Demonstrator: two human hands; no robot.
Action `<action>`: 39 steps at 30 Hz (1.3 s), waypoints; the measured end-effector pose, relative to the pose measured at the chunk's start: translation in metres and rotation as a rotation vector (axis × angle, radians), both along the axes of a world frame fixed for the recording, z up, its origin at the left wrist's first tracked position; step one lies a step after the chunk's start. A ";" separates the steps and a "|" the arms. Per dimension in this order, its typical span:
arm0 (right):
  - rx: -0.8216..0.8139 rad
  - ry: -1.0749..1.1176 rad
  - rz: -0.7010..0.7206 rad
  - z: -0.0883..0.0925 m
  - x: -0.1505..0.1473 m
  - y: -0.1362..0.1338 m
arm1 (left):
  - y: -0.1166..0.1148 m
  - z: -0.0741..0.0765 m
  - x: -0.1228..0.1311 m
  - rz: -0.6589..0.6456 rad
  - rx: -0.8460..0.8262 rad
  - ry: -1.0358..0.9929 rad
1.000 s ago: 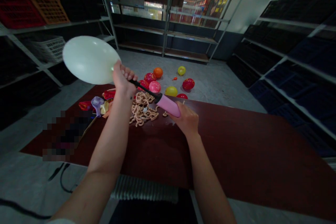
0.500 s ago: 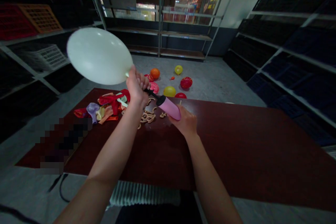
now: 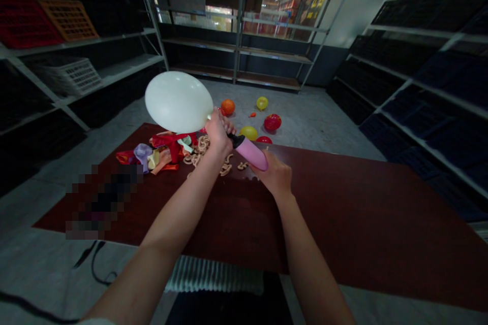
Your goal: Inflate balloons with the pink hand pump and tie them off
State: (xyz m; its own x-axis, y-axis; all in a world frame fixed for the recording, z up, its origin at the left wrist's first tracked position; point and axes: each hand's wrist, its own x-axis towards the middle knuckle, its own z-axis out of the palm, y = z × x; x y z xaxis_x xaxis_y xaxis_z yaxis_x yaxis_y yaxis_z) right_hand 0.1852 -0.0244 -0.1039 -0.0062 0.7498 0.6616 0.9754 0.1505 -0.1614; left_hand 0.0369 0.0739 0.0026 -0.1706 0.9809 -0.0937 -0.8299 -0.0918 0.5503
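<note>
A pale white inflated balloon [image 3: 178, 101] sticks out to the left of my left hand [image 3: 220, 131], whose fingers are closed around its neck at the front end of a balloon pump. The pump has a pink barrel [image 3: 251, 155] and a black end. My right hand [image 3: 275, 173] is wrapped around the rear of that barrel, just above the table. Left of the hands lies a pile of limp balloons [image 3: 163, 152] in red, orange, purple, yellow and pale green. Several beige curled pieces [image 3: 226, 166] are scattered beneath my left hand; their kind is unclear.
The dark red-brown table [image 3: 343, 203] spreads under my arms. A blurred-out object [image 3: 109, 198] lies at its left end. Beyond, inflated balloons rest on the floor, including a red one [image 3: 272, 122] and an orange one [image 3: 227, 107]. Shelves [image 3: 238, 50] with crates stand around.
The pump's black rod, visible between my hands before, is now mostly inside the barrel as the hands came closer together. The white balloon has shifted right and looks smaller. My view has shifted slightly.
</note>
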 end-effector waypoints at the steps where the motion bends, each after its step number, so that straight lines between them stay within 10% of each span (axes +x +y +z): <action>1: 0.007 -0.008 -0.007 0.001 -0.001 0.000 | 0.002 0.000 -0.002 0.002 -0.010 -0.011; 17: 0.102 -0.083 0.030 0.009 0.008 -0.001 | 0.000 0.049 -0.080 0.137 0.086 -0.001; 25: 0.059 -0.007 0.072 0.005 0.004 -0.006 | -0.019 0.068 -0.077 0.079 0.249 0.105; 39: -0.067 0.067 0.001 -0.001 0.000 -0.006 | -0.018 0.016 0.004 -0.199 0.094 0.016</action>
